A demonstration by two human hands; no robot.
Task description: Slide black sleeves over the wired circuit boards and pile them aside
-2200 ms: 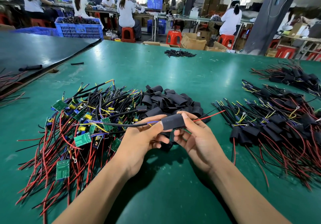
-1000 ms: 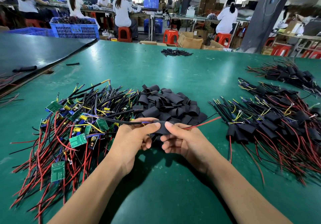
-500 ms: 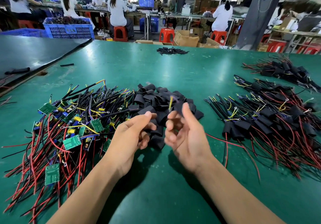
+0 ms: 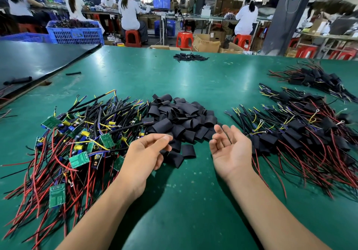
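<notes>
A heap of bare green circuit boards (image 4: 79,158) with red, black and yellow wires lies at the left of the green table (image 4: 184,201). Loose black sleeves (image 4: 180,117) are piled in the middle. Sleeved boards with wires (image 4: 298,137) are heaped at the right. My left hand (image 4: 145,158) hovers at the near edge of the sleeve pile, fingers loosely curled, holding nothing. My right hand (image 4: 230,150) is palm up and empty between the sleeves and the sleeved heap.
A second bunch of sleeved boards (image 4: 313,79) lies at the far right, and a small dark pile (image 4: 189,56) sits at the table's far edge. A black table (image 4: 29,61) adjoins at the left. Several people sit at benches behind.
Both hands held one sleeved board by its wires. The right hand carried it rightward and let it go onto the sleeved heap. Now both hands are empty and apart.
</notes>
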